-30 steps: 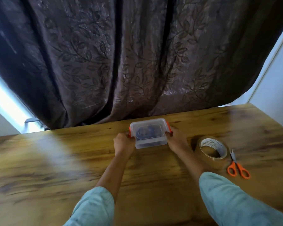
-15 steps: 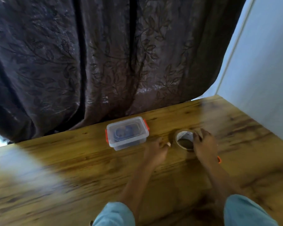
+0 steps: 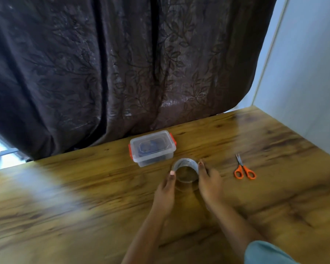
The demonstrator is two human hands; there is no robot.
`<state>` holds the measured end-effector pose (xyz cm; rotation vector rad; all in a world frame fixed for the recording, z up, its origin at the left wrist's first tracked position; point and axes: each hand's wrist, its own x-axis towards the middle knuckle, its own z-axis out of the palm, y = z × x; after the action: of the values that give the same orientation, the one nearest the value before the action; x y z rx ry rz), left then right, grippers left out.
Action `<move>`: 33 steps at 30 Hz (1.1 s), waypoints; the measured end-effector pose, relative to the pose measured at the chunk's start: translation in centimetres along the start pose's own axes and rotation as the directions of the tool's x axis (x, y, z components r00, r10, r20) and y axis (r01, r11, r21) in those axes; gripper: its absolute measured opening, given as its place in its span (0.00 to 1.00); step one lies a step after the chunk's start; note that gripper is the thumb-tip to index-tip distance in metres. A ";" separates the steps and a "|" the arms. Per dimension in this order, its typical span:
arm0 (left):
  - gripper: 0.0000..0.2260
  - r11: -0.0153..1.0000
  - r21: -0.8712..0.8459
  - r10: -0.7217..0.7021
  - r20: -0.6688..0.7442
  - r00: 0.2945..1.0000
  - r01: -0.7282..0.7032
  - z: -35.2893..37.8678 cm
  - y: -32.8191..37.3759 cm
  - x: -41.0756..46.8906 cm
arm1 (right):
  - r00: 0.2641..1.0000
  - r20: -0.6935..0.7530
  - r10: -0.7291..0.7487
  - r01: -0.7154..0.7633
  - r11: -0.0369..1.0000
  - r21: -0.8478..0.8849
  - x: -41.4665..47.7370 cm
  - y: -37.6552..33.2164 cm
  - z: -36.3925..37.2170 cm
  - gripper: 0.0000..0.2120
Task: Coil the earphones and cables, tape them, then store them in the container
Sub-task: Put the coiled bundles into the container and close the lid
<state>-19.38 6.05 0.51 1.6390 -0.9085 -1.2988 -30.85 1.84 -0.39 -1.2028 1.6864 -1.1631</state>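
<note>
A clear plastic container (image 3: 152, 148) with orange clips stands lidded near the table's far edge, with dark blue coiled things dimly visible inside. Just in front of it, a roll of brown tape (image 3: 185, 171) is held between both hands. My left hand (image 3: 166, 191) touches the roll's left side with its fingers extended. My right hand (image 3: 210, 182) holds the roll's right side, fingers wrapped along it. No loose earphones or cables show on the table.
Orange-handled scissors (image 3: 243, 168) lie shut on the wooden table (image 3: 84, 197) to the right of my hands. A dark leaf-patterned curtain (image 3: 122, 63) hangs behind the table. A pale wall (image 3: 303, 82) borders the right side.
Both hands left the container. They went to the tape roll and brought it left, in front of the container. The scissors, hidden under my right hand, are now uncovered.
</note>
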 end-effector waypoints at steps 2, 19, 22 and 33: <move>0.32 1.000 -0.022 -0.004 -0.092 0.996 0.002 -1.8 -1.0 -0.7 | 0.995 0.088 -0.043 0.047 0.998 -0.042 -2.0 -0.3 1.6 0.18; 0.25 0.989 -0.140 -0.085 -0.330 0.940 0.041 -5.8 -3.8 -1.1 | 1.000 0.016 0.011 0.007 0.546 -0.838 5.4 6.9 -7.9 0.29; 0.24 0.989 -0.144 -0.092 -0.341 0.936 0.044 -5.7 -4.0 -1.1 | 0.999 0.052 -0.009 0.049 0.554 -0.831 5.1 7.7 -8.2 0.28; 0.21 0.983 -0.179 -0.098 -0.339 0.936 0.039 -5.4 -4.5 -3.4 | 0.921 0.292 -0.256 0.387 0.667 -0.637 -1.7 6.8 -2.0 0.21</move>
<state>-14.62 11.83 -1.74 1.7058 -0.5166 -1.0534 -34.13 4.92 -6.14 -2.0776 1.8694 -0.5608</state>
